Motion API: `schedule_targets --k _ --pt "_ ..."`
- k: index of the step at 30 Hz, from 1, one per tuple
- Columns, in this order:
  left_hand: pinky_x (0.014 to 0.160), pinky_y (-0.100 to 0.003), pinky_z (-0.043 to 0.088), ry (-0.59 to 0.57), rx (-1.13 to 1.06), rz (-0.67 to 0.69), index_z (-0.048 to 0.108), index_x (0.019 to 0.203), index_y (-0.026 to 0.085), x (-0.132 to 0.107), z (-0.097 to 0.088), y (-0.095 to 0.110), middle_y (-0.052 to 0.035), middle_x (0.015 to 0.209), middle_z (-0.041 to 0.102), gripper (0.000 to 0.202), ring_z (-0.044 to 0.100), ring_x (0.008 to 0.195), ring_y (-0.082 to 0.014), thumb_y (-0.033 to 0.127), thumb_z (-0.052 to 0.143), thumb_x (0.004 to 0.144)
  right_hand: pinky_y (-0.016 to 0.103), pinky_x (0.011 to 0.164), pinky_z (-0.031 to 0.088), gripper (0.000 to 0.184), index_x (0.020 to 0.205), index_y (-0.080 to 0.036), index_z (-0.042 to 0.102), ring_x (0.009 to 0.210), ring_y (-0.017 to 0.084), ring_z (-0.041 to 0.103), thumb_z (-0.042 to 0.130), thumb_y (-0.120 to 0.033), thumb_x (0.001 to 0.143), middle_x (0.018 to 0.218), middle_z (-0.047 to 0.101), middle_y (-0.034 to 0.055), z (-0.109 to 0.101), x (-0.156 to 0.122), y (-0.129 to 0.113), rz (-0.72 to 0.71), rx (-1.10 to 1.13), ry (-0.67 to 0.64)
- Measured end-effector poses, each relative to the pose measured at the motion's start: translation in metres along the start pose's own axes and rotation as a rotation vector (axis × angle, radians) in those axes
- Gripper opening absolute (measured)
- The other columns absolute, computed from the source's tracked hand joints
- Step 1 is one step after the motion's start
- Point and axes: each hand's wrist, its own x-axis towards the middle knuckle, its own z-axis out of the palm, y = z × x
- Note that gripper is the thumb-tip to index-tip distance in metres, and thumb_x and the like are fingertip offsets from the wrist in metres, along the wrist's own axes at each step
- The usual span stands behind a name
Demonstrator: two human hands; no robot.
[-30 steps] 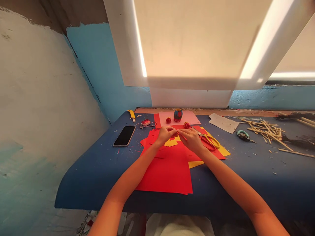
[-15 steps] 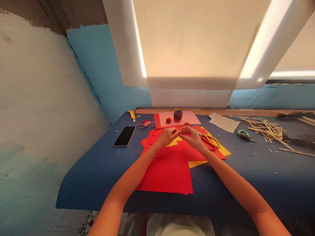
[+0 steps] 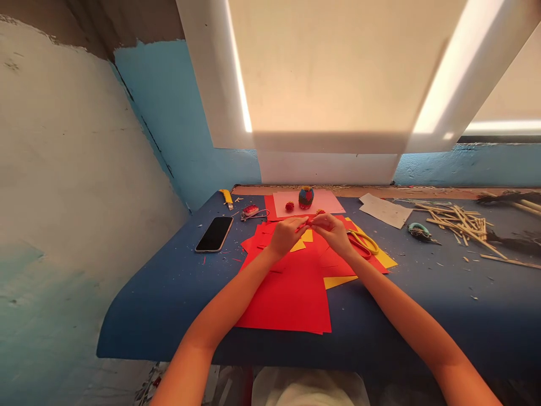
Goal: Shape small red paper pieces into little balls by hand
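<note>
Over the stacked red paper (image 3: pixel 291 299), my left hand (image 3: pixel 286 235) and my right hand (image 3: pixel 333 232) meet fingertip to fingertip. Both are closed in a pinch around a small red piece (image 3: pixel 309 221), which looks like paper and is mostly hidden by the fingers. Yellow paper pieces (image 3: pixel 298 246) lie beneath the hands. Scissors with red and yellow handles (image 3: pixel 367 242) rest just right of my right hand. Beyond the fingers sit a red ball-like piece (image 3: pixel 289 207), a second one (image 3: pixel 320 212) partly hidden, and a small blue and red patterned pot (image 3: pixel 306 198).
On the blue table (image 3: pixel 177 304), a phone (image 3: pixel 214 234), a yellow cutter (image 3: pixel 227 198) and a red object with a wire loop (image 3: pixel 250 211) lie left. Rightward are a white sheet (image 3: pixel 385 211), teal-handled pliers (image 3: pixel 418 230) and several thin sticks (image 3: pixel 460 223). A wall (image 3: pixel 156 113) borders the left.
My fingertips have shifted slightly and my left hand has turned a little. The small red piece between them shows more now. Everything on the table stays put.
</note>
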Motion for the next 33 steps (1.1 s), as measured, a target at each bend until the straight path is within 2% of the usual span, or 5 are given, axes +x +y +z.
schedule_targets --k 13,19,23,28,33 --pt "0.083 -0.032 0.048 0.026 -0.17 -0.049 0.066 0.103 0.018 -0.004 0.012 0.006 -0.0076 0.104 0.067 0.024 0.064 0.094 -0.0202 0.026 0.05 0.086 0.034 0.071 0.052 0.022 0.079 -0.02 0.058 0.077 0.021 0.063 0.064 -0.041 0.073 0.078 0.067 0.0047 0.001 -0.004 -0.002 -0.131 -0.26 0.144" --pt "0.077 -0.029 0.051 0.046 -0.465 -0.15 0.068 0.098 0.018 -0.004 0.01 0.012 -0.0056 0.096 0.07 0.026 0.065 0.086 -0.0183 0.033 0.051 0.084 0.034 0.072 0.049 0.017 0.084 -0.022 0.064 0.08 0.021 0.063 0.056 -0.037 0.081 0.086 0.066 0.0062 -0.003 -0.003 -0.005 -0.265 -0.481 0.17" --pt "0.07 -0.026 0.052 0.005 -0.531 -0.193 0.068 0.092 0.016 -0.002 0.006 0.012 -0.0056 0.088 0.071 0.028 0.066 0.08 -0.0173 0.037 0.053 0.083 0.034 0.072 0.047 0.019 0.081 -0.025 0.067 0.08 0.021 0.062 0.052 -0.036 0.085 0.084 0.067 0.0051 -0.008 -0.001 -0.005 -0.374 -0.594 0.102" --pt "0.066 -0.025 0.051 -0.02 -0.358 -0.109 0.068 0.085 0.016 -0.001 0.002 0.006 -0.0056 0.085 0.07 0.022 0.065 0.076 -0.0163 0.034 0.057 0.079 0.032 0.067 0.044 0.025 0.079 -0.022 0.066 0.074 0.02 0.06 0.047 -0.036 0.088 0.079 0.066 0.0061 -0.014 0.002 -0.003 -0.427 -0.715 -0.028" --pt "0.059 -0.022 0.048 -0.048 -0.328 -0.091 0.065 0.08 0.016 0.0 0.001 0.009 -0.0045 0.079 0.068 0.018 0.062 0.072 -0.0141 0.031 0.055 0.08 0.03 0.065 0.042 0.025 0.078 -0.021 0.064 0.07 0.018 0.058 0.046 -0.036 0.089 0.075 0.065 0.0052 -0.024 0.006 -0.008 -0.435 -0.736 -0.192"
